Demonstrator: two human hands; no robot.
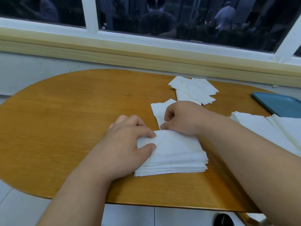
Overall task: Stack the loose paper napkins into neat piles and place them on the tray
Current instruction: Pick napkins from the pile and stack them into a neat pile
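Left hand (128, 141) clamps the napkin pile's (175, 154) edge; right hand (182, 118), just beyond, pinches a loose napkin (158, 110). Tugging it hastily could skew the pile.

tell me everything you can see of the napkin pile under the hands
The pile is a stack of thin white square paper napkins. Many layers show at its near edge, roughly lined up. It lies flat on the wooden table, near the front edge. The left hand rests on its left side, thumb and forefinger pinching the top sheet, which bulges slightly. The right hand sits at its far edge, gripping a loose napkin just behind it.
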